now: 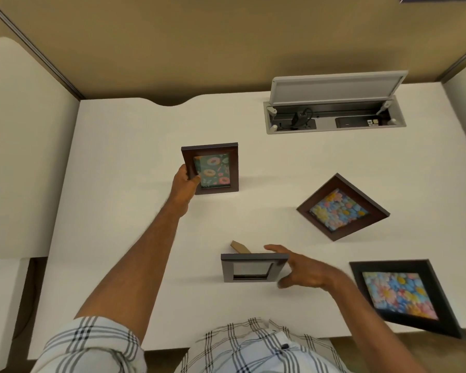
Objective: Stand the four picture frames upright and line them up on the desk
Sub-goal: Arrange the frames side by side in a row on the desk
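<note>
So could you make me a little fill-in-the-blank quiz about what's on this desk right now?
1. The left hand grips the frame showing ____.
2. The number of picture frames on the desk is ____.
3. The frame with the black border lies nearest the desk's ____ edge.
4. The lid of the cable box is ____.

Answers: donuts; four; front; open

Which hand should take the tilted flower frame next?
Right. The right hand is open beside the small frame, nearer the flower frame; the left hand grips the donut frame.
</note>
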